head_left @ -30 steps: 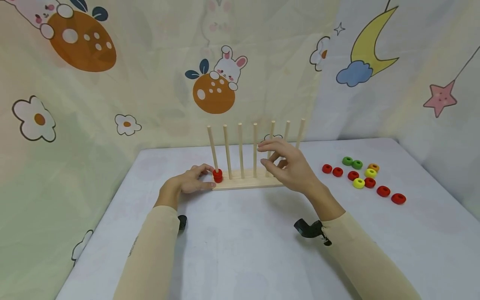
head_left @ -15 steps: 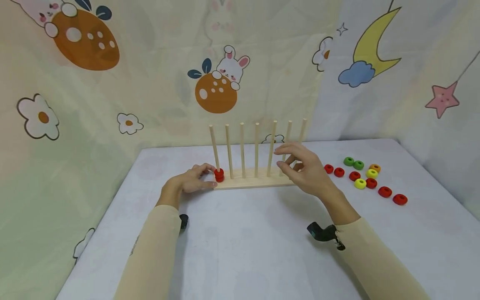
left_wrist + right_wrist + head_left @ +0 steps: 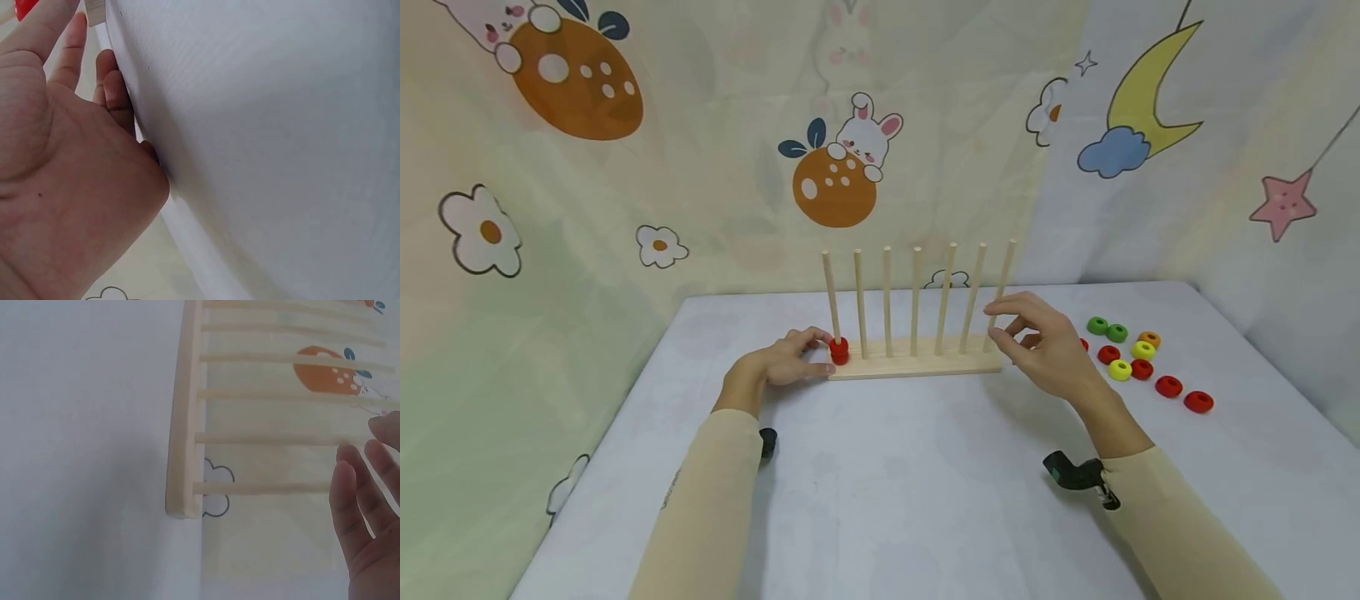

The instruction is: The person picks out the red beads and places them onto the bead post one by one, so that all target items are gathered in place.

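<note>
A wooden peg rack (image 3: 917, 367) with a row of several upright pegs stands on the table. Stacked on its leftmost peg are red beads (image 3: 838, 352). At that end, my left hand (image 3: 784, 362) holds the base between thumb and index finger, close to the beads; its other fingers rest near the tabletop in the left wrist view. My right hand (image 3: 1043, 346) hovers in front of the rightmost peg, thumb and fingers loosely bent and apart, with nothing between them. The right wrist view shows its fingers (image 3: 344, 494) beside the bare pegs.
Loose beads lie on the table to the right: green ones (image 3: 1097, 326), an orange one (image 3: 1149, 338), yellow ones (image 3: 1120, 370) and several red ones (image 3: 1168, 386). My right hand partly covers some. A printed cloth (image 3: 722, 183) hangs behind the table.
My right hand has moved to the right along the rack, from the middle pegs to its right end, toward the loose beads. The left hand has stayed at the left end.
</note>
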Demonstrator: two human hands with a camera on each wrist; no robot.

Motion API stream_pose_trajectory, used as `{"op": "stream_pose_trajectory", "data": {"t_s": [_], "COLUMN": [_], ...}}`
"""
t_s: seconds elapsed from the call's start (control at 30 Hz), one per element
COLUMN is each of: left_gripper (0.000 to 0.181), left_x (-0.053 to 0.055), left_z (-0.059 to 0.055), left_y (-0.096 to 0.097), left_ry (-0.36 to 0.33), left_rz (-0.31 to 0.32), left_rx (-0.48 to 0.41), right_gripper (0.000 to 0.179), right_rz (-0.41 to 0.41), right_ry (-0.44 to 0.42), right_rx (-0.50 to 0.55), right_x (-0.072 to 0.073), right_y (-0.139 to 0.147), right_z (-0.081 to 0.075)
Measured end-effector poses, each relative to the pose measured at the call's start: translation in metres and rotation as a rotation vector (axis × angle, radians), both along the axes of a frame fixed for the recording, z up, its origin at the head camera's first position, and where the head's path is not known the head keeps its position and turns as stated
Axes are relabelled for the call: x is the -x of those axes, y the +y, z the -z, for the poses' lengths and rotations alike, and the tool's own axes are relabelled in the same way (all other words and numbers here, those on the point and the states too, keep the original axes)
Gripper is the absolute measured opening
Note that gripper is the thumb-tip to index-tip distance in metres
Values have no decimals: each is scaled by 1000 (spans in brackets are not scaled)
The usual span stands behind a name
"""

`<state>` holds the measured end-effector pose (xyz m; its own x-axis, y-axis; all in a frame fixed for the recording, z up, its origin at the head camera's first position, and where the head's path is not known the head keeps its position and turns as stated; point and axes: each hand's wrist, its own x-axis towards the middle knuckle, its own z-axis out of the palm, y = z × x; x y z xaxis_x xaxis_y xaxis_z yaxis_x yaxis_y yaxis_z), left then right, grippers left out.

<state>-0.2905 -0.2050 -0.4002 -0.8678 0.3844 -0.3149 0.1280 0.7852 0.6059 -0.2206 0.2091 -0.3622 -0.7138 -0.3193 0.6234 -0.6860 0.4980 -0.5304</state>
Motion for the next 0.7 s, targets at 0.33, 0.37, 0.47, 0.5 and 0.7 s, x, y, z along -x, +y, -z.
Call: {"op": "stream_pose_trajectory", "data": {"t_s": [0.33, 0.37, 0.47, 0.5, 0.7], "left_gripper": [58, 58, 58, 58, 59], "left_x": [-3, -2, -2, -2, -1], "left_z": [-2, -2, -2, -1, -1], "left_y": [0, 0, 0, 0, 1], "left_ry": [-3, -1, 5, 6, -5], "left_rz": [1, 3, 4, 3, -6], "left_rx": [3, 4, 13, 15, 17], "right_gripper": [35, 35, 35, 35, 35], "right_rz": [121, 130, 141, 145, 165], "right_ry": [-79, -83, -83, -80, -78], "right_rx": [-38, -42, -48, -54, -64], "right_x": [1, 1, 3, 4, 9], "right_y": [24, 26, 30, 32, 41], "right_z": [14, 15, 19, 20, 26]}}
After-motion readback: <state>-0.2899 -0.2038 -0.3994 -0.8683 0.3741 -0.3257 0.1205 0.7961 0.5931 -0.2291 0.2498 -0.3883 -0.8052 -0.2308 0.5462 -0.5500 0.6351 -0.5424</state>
